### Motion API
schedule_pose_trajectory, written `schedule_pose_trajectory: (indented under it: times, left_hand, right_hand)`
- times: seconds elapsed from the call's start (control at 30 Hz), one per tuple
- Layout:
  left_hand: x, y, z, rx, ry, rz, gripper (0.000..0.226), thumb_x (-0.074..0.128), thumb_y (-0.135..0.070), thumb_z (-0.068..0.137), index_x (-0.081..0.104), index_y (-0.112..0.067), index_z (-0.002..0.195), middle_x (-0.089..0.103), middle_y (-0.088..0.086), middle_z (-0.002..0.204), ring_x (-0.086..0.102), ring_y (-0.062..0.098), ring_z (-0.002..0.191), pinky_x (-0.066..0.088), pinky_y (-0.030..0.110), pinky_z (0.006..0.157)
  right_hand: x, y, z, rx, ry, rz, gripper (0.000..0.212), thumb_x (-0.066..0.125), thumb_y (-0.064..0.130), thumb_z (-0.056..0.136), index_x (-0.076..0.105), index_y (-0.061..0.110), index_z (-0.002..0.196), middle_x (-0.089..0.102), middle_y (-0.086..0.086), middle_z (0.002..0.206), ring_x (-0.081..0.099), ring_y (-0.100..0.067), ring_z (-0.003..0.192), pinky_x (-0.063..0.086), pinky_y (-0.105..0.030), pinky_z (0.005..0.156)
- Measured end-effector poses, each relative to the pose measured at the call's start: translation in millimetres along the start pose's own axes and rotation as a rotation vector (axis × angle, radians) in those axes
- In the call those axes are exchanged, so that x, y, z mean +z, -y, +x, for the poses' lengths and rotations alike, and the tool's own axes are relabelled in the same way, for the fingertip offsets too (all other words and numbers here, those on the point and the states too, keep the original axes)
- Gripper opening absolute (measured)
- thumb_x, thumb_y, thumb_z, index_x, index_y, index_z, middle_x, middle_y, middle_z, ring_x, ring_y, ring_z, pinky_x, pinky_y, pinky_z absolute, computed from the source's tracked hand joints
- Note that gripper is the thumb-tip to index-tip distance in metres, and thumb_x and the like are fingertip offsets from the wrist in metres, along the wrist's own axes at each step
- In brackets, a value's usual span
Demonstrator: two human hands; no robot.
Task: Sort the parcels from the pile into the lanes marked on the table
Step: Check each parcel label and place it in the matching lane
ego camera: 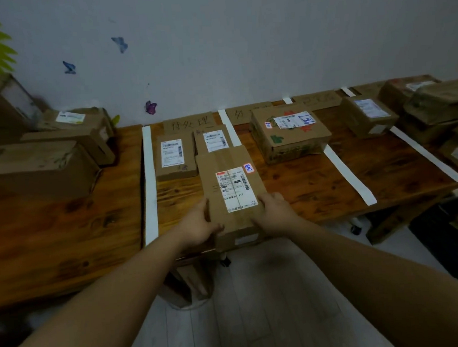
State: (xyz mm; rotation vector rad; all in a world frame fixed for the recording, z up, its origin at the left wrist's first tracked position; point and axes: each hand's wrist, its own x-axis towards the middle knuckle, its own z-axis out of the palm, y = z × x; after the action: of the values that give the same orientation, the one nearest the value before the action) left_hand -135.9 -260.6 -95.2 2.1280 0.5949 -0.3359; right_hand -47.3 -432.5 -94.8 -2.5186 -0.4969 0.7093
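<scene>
The parcel [231,189] is held over the near edge of the table [318,183], in front of two smaller parcels [175,155] in the leftmost lane [180,195]. Its left side is gripped by the left hand [196,224], its right side by the right hand [274,211].

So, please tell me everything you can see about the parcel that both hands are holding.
The parcel is a brown cardboard box, closed, with tape along its top. A white shipping label with barcodes lies on top, and a small red-edged sticker beside it. The left hand and right hand grip its near sides. Its near end juts past the table edge; whether it rests there is unclear.
</scene>
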Motion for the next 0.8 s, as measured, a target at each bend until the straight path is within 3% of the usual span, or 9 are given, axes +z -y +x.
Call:
schedule_pose_trajectory:
  times: [0.13, 0.23, 0.4, 0.63, 0.8]
  left_hand:
    - [-53.6, 15.0, -21.5, -0.031, -0.063, 0.063, 0.086, 0.068, -0.037, 0.083, 0.017, -0.025, 0.151, 0.024, 0.001, 0.155, 0.029, 0.021, 0.139, 0.028, 0.037, 0.114]
    - [-107.4, 38.7, -47.7, -0.036, -0.174, 0.111, 0.075, 0.064, -0.031, 0.088, 0.023, -0.019, 0.149, 0.025, 0.0, 0.152, 0.028, 0.022, 0.139, 0.025, 0.032, 0.112]
    - [-210.2, 110.2, -101.5, -0.137, -0.332, 0.148, 0.077, 0.059, -0.035, 0.091, 0.015, -0.018, 0.152, 0.007, 0.005, 0.159, 0.011, 0.024, 0.146, 0.016, 0.033, 0.115]
    - [-328.6, 230.4, -167.4, -0.26, -0.462, 0.077, 0.078, 0.062, -0.037, 0.088, 0.019, -0.021, 0.151, 0.012, 0.004, 0.159, 0.019, 0.026, 0.144, 0.022, 0.039, 0.116]
    - [-390.1, 297.8, -211.0, -0.309, -0.507, 0.043, 0.079, 0.063, -0.037, 0.087, 0.021, -0.016, 0.15, 0.018, 0.006, 0.157, 0.026, 0.026, 0.141, 0.025, 0.033, 0.112]
  right_hand:
    - [-1.7, 54.7, 0.5, -0.105, -0.035, -0.093, 0.065, 0.056, 0.037, 0.094, 0.028, 0.022, 0.15, 0.025, -0.008, 0.155, 0.031, -0.029, 0.138, 0.031, -0.041, 0.11]
    - [5.1, 116.0, -1.4, -0.23, -0.004, -0.106, 0.059, 0.055, 0.037, 0.094, 0.034, 0.021, 0.147, 0.032, -0.011, 0.151, 0.034, -0.031, 0.136, 0.03, -0.04, 0.11]
    - [43.1, 231.2, -7.0, -0.367, 0.029, -0.139, 0.064, 0.055, 0.042, 0.094, 0.031, 0.019, 0.15, 0.028, -0.011, 0.154, 0.036, -0.032, 0.136, 0.033, -0.04, 0.109]
    - [128.9, 378.0, -19.5, -0.476, 0.094, -0.144, 0.061, 0.058, 0.047, 0.09, 0.04, 0.023, 0.144, 0.042, -0.009, 0.145, 0.047, -0.029, 0.125, 0.042, -0.041, 0.104]
    - [185.9, 461.2, -26.5, -0.504, 0.177, -0.174, 0.062, 0.055, 0.041, 0.095, 0.032, 0.018, 0.149, 0.032, -0.011, 0.152, 0.038, -0.031, 0.135, 0.036, -0.036, 0.107]
